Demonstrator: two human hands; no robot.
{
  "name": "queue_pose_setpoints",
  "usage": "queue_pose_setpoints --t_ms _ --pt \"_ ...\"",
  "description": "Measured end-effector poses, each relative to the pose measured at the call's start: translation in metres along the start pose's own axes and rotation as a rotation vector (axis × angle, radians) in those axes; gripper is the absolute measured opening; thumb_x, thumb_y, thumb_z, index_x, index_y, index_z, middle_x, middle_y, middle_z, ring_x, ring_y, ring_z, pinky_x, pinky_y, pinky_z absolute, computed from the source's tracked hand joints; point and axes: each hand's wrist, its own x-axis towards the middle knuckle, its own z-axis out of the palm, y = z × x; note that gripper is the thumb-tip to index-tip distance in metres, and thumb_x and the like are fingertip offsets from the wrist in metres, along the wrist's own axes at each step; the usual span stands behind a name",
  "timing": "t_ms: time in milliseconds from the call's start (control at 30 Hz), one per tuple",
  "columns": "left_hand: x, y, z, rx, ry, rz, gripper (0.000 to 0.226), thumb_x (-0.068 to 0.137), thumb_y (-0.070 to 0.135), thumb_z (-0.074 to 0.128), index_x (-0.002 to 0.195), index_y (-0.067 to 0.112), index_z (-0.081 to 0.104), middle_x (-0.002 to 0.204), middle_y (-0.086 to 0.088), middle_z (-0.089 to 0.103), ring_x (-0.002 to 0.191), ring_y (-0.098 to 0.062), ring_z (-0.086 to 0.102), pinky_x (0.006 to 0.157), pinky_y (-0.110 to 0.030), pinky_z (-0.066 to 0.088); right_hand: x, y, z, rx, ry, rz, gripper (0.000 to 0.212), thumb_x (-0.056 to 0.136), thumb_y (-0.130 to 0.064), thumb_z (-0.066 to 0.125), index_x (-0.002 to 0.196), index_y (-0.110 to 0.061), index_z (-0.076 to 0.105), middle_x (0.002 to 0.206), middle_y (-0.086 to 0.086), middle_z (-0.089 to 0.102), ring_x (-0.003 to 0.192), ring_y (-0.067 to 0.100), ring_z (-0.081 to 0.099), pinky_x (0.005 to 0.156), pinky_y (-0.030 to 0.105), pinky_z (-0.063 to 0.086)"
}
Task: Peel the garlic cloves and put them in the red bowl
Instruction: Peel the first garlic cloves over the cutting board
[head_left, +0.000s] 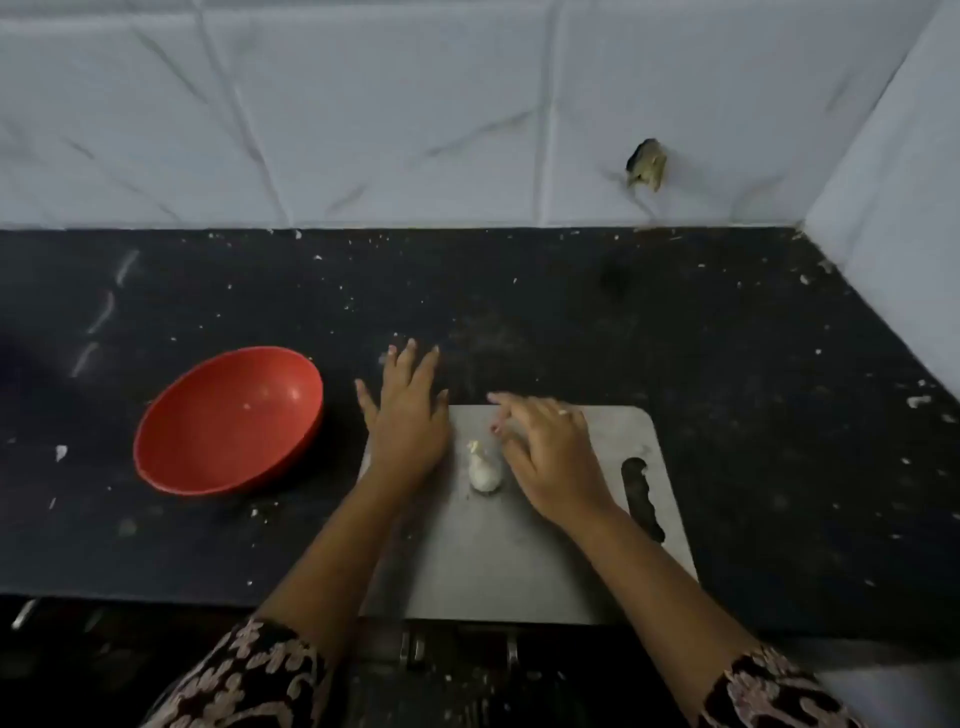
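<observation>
A white garlic bulb lies on a grey cutting board at the counter's front edge. My left hand lies flat with straight fingers on the board's far left corner and the counter, just left of the garlic. My right hand hovers just right of the garlic, fingers loosely spread and slightly blurred, holding nothing. The red bowl stands on the black counter to the left of the board; only a few pale specks show inside it.
The black counter is strewn with small white flecks. A white tiled wall runs along the back and the right side, with a dark hole in a back tile. The board has a handle slot near its right edge.
</observation>
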Motion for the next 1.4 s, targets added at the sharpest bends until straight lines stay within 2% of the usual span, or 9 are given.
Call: queue_pose_setpoints --t_ms 133,267,433,533,667,800,1000,1133,1400 --pt "-0.025 -0.022 0.009 -0.042 -0.048 -0.013 0.045 0.099 0.024 0.047 0.143 0.033 0.042 0.162 0.004 0.011 0.149 -0.013 -0.004 0.115 -0.048 -0.013 -0.018 0.003 0.008 0.111 -0.087 0.006 0.06 0.087 -0.062 0.043 0.133 -0.025 0.056 0.116 -0.012 0.061 0.108 0.007 0.053 0.095 0.032 0.044" --pt "-0.04 -0.022 0.011 -0.069 -0.057 0.095 0.049 0.096 0.015 0.048 0.142 0.032 0.043 0.16 0.005 0.018 0.149 -0.014 0.003 0.116 -0.046 -0.011 -0.024 0.005 0.013 0.252 -0.073 -0.038 0.046 0.094 -0.041 0.038 0.133 -0.023 0.056 0.125 -0.007 0.061 0.116 0.007 0.054 0.101 0.033 0.045" --pt "-0.061 -0.03 0.017 -0.186 -0.086 0.228 0.036 0.086 0.01 0.047 0.115 0.024 0.064 0.124 -0.004 0.063 0.119 -0.023 0.053 0.107 -0.047 0.035 -0.035 0.008 0.019 0.054 -0.179 -0.181 0.051 0.088 -0.025 0.048 0.139 -0.025 0.049 0.135 -0.004 0.053 0.117 0.015 0.052 0.099 0.037 0.045" --pt "-0.079 -0.023 0.021 -0.246 -0.007 0.192 0.038 0.089 0.007 0.05 0.121 0.021 0.064 0.116 -0.005 0.067 0.108 -0.021 0.059 0.096 -0.036 0.044 -0.037 0.004 0.021 0.017 -0.161 -0.257 0.036 0.094 -0.028 0.058 0.13 -0.023 0.058 0.127 -0.004 0.061 0.111 0.012 0.058 0.092 0.033 0.049" --pt "-0.097 -0.018 0.024 -0.292 -0.006 0.231 0.04 0.086 0.024 0.061 0.126 0.022 0.061 0.117 -0.003 0.068 0.108 -0.02 0.061 0.097 -0.039 0.047 -0.05 0.0 0.016 0.059 -0.067 -0.194 0.027 0.095 -0.023 0.061 0.122 -0.017 0.065 0.115 0.002 0.068 0.103 0.013 0.061 0.077 0.017 0.042" --pt "-0.112 -0.015 0.018 -0.359 -0.071 0.244 0.062 0.061 0.054 0.059 0.113 0.02 0.066 0.108 -0.003 0.07 0.103 -0.021 0.064 0.095 -0.046 0.049 -0.07 -0.004 0.012 0.066 0.024 -0.134 0.024 0.096 -0.021 0.059 0.114 -0.009 0.07 0.099 0.003 0.069 0.083 0.008 0.055 0.064 0.005 0.036" --pt "-0.118 -0.02 0.017 -0.468 -0.126 0.213 0.042 0.06 0.042 0.068 0.101 0.032 0.067 0.104 0.003 0.072 0.103 -0.015 0.065 0.099 -0.044 0.049 -0.081 -0.006 0.009 0.08 0.06 -0.041 0.024 0.096 -0.023 0.059 0.113 -0.011 0.071 0.108 0.004 0.071 0.094 0.013 0.06 0.079 0.023 0.039" --pt "-0.126 -0.016 0.019 -0.479 -0.097 0.215 0.015 0.078 0.038 0.075 0.091 0.037 0.067 0.096 0.007 0.073 0.096 -0.014 0.067 0.095 -0.043 0.051 -0.085 -0.006 0.009 0.094 0.101 -0.037 0.018 0.094 -0.021 0.062 0.108 -0.011 0.067 0.095 -0.001 0.067 0.088 0.013 0.059 0.075 0.021 0.044" --pt "-0.138 -0.016 0.022 -0.454 -0.004 0.181 0.029 0.073 0.044 0.078 0.098 0.031 0.071 0.091 0.011 0.073 0.091 -0.006 0.067 0.089 -0.039 0.053 -0.096 -0.013 0.012 0.133 0.085 -0.1 0.025 0.093 -0.03 0.064 0.111 -0.013 0.069 0.097 0.002 0.071 0.089 0.016 0.066 0.081 0.031 0.053"
